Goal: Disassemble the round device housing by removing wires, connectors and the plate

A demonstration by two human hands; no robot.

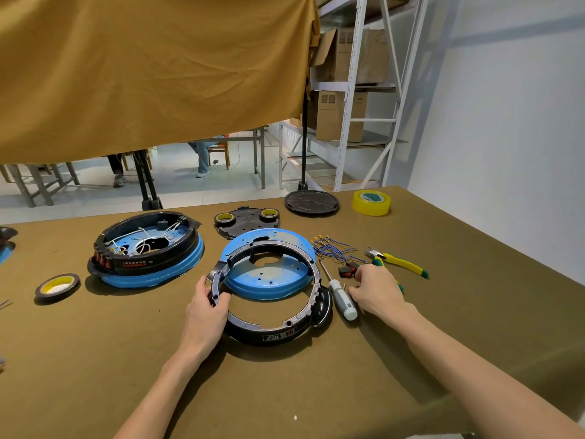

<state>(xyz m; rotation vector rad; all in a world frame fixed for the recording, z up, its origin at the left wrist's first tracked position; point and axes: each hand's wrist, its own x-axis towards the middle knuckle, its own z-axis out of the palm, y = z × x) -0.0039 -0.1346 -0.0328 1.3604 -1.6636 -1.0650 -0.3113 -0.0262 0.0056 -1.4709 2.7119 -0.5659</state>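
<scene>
Housing ring (269,299) — black plastic, stripped hollow, probably light and stiff but flexible across its open span; best gripped at the thick rim. Left hand (205,307) clamps its near-left rim, thumb on top. Right hand (376,293) (fingers curled) rests beside the screwdriver (340,296) — blue plate (269,274) just beyond the left fingers.

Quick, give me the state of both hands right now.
Left hand: grips the rim of the black housing ring.
Right hand: fingers curled beside the screwdriver; whether it holds anything cannot be told.
</scene>
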